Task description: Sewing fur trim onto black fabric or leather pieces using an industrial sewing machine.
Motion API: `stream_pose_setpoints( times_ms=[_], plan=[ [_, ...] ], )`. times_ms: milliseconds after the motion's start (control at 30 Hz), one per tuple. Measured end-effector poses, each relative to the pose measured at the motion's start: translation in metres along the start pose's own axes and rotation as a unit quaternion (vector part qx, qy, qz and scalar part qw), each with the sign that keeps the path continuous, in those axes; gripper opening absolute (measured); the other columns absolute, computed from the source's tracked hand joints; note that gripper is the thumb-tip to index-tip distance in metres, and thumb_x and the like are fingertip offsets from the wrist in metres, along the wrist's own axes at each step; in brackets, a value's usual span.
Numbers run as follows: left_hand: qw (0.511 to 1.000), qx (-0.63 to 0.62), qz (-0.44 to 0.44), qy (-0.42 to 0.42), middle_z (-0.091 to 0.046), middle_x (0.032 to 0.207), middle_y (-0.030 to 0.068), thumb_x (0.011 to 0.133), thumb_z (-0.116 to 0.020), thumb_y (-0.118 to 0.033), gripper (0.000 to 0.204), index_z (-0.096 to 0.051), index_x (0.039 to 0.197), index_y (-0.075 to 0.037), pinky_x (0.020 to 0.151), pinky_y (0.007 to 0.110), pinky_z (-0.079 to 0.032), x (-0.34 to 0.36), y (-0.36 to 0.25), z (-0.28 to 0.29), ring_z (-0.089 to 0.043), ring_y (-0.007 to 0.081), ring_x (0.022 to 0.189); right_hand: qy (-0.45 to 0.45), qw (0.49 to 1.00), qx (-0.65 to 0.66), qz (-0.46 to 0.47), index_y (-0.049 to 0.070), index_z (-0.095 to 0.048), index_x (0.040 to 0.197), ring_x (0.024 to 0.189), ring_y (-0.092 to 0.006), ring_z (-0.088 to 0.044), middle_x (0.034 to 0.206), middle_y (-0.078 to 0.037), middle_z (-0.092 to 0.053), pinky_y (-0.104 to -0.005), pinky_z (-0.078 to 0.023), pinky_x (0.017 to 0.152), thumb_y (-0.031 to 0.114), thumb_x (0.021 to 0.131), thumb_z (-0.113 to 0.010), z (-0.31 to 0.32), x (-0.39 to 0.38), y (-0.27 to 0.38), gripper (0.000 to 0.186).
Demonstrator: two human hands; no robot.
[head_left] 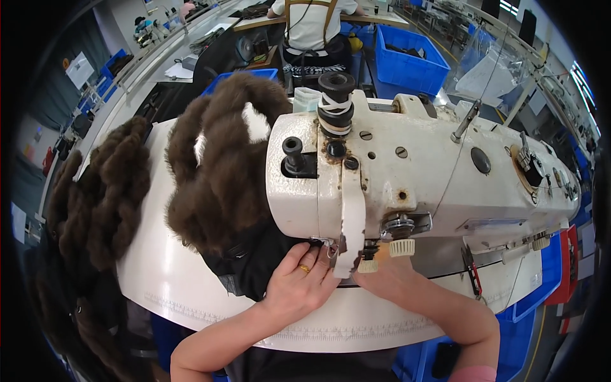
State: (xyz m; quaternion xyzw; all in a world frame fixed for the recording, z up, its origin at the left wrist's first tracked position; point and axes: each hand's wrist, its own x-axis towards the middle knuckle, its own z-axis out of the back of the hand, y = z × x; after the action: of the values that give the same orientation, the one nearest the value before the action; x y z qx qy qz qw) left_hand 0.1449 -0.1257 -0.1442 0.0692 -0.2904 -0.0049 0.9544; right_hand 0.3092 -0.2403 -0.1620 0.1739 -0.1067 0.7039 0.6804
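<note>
My left hand (300, 283), with a ring on one finger, is closed with its fingertips at the edge of a black cloth (254, 261), beside the needle area of a white sewing machine (394, 178). The cloth is joined to a fluffy brown fur piece (219, 181), which lies bunched on the machine bed, left of the machine's head. My right hand (387, 275) reaches under the machine arm from the right. Its fingers are hidden behind the thread guard and tension knobs, so their grip does not show. The needle itself is hidden too.
More brown fur pieces (102, 197) hang over the left side of the white table (172, 280). Red-handled thread snips (471, 270) lie right of my right arm. Blue bins (410, 73) stand beyond the machine and below the table. A co-worker (312, 28) sits ahead, back turned.
</note>
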Motion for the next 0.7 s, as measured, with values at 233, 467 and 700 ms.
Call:
stream_pose_setpoints(
  times_ms=[233, 467, 700],
  plan=[
    [1.000, 0.003, 0.006, -0.024, -0.064, 0.094, 0.0208, 0.066, -0.060, -0.010, 0.016, -0.055, 0.079, -0.002, 0.086, 0.038, -0.046, 0.003, -0.005, -0.006, -0.062, 0.0276, 0.087, -0.070, 0.991, 0.109, -0.017, 0.009, -0.063, 0.072, 0.054, -0.0229, -0.059, 0.064, -0.004, -0.056, -0.0363, -0.046, 0.044, 0.020, 0.073, -0.068, -0.008, 0.006, -0.001, 0.013],
    [0.991, -0.109, -0.014, -0.079, -0.061, 0.111, 0.0170, 0.071, -0.060, -0.010, 0.032, -0.063, 0.100, 0.002, 0.091, 0.044, -0.049, -0.025, -0.017, 0.025, -0.057, 0.0282, 0.104, -0.052, 0.992, 0.096, 0.056, 0.009, -0.065, 0.111, 0.074, -0.0194, -0.067, 0.099, -0.005, -0.067, -0.0301, -0.053, 0.053, 0.007, 0.079, -0.065, -0.002, 0.013, 0.014, 0.032],
    [0.993, -0.064, 0.047, -0.082, -0.067, 0.107, 0.0075, 0.063, -0.068, -0.002, 0.032, -0.069, 0.094, -0.004, 0.073, 0.035, -0.047, -0.064, -0.012, 0.073, -0.060, 0.0232, 0.093, -0.112, 0.991, 0.076, -0.008, 0.002, -0.063, 0.099, 0.071, -0.0224, -0.065, 0.093, -0.006, -0.062, -0.0327, -0.053, 0.055, 0.010, 0.082, -0.065, -0.020, 0.027, 0.042, 0.019]
  ],
)
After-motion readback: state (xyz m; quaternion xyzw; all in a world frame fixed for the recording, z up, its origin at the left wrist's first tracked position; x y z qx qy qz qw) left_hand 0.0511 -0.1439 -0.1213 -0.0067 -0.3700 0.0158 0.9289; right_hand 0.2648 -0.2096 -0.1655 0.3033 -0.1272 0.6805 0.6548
